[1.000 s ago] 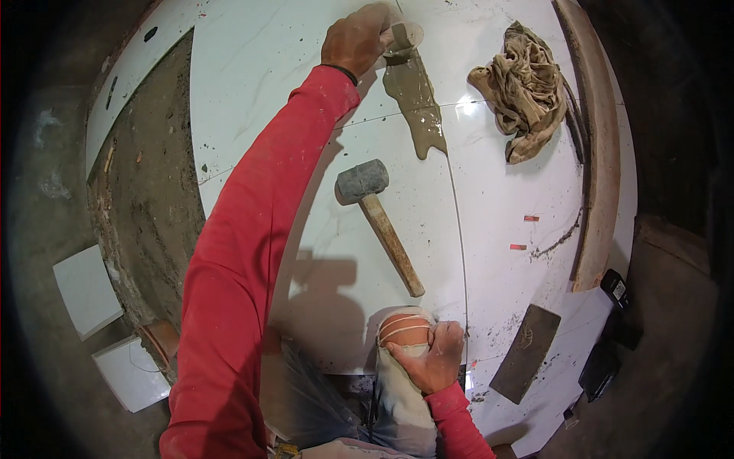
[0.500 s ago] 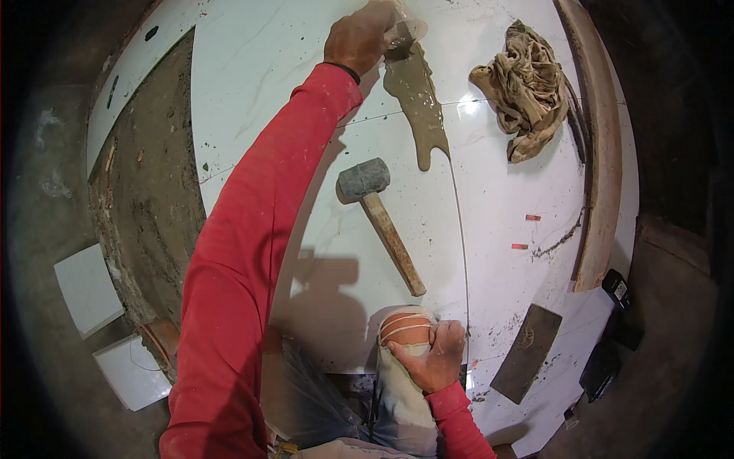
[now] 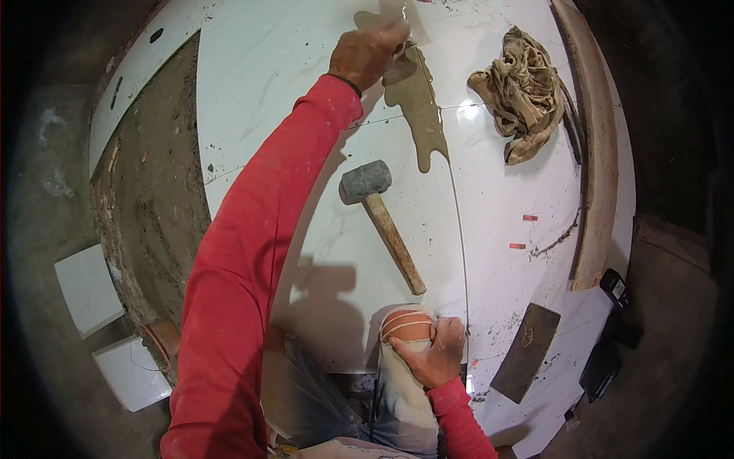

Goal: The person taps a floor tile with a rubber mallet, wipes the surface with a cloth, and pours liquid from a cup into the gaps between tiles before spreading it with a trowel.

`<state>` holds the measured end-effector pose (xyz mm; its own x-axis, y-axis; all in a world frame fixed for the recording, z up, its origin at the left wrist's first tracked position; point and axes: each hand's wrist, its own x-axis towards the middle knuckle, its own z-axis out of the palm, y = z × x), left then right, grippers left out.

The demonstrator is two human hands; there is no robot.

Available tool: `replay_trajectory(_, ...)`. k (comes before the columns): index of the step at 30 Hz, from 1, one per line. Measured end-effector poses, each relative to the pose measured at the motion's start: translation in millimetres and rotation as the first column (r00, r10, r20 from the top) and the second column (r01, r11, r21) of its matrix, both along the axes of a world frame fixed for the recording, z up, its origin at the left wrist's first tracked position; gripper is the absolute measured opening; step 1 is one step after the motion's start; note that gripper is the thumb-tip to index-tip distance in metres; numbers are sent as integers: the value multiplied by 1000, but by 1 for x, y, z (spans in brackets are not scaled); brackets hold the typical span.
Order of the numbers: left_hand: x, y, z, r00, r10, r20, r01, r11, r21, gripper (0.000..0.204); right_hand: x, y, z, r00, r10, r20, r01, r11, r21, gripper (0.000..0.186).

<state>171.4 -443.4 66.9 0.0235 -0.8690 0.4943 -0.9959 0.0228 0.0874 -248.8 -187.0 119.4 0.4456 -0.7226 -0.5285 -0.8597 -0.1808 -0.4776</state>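
My left hand (image 3: pixel 370 50) is stretched out to the far side of the white tiles (image 3: pixel 260 92). Its fingers close on a translucent, thin plastic-looking piece (image 3: pixel 414 24) whose exact kind I cannot make out. Under and beside it lies wet grey-brown slurry (image 3: pixel 417 107), pooled in a long tongue along a tile joint. My right hand (image 3: pixel 437 354) rests closed on my bent knee (image 3: pixel 407 325), thumb and fingers against the torn trouser fabric. Between the hands lies a mallet (image 3: pixel 388 229) with a grey head and a worn wooden handle.
A crumpled brown cloth (image 3: pixel 524 96) lies at the far right, beside a long curved-looking wooden board (image 3: pixel 596 168). Nearer is a flat dark strip (image 3: pixel 526 352). On the left are a bare mortar patch (image 3: pixel 157 153) and loose tile pieces (image 3: pixel 88 289).
My left hand has shifted slightly nearer with the translucent piece. More slurry now shows on the tile beyond the hand. My right hand stays on the knee.
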Motion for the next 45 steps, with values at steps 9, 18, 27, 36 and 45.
replay_trajectory(9, -9, 35, 28, 995, 61, -75, -62, 998, -20, 13, 0, -1, -1, 1000, -28, 7, 28, 1000, 10, 71)
replay_trajectory(18, -18, 131, 70, 258, 351, -900, -560, 813, 157, 28, 3, -1, 7, 999, -45, 15, 45, 999, -28, 70)
replay_trajectory(27, -121, 302, 125, -467, -52, -883, -624, 727, 287, 38, -5, 2, 4, 996, -82, 19, 84, 991, -106, 74)
replay_trajectory(36, -185, 508, 178, -478, -206, -854, -787, 533, 312, 33, -9, 18, -11, 992, -84, 96, 104, 969, -225, 66)
replay_trajectory(45, -224, 712, 203, -239, -151, -959, -927, 331, 178, 31, -72, 17, -41, 936, 22, 352, 65, 971, -232, 45)
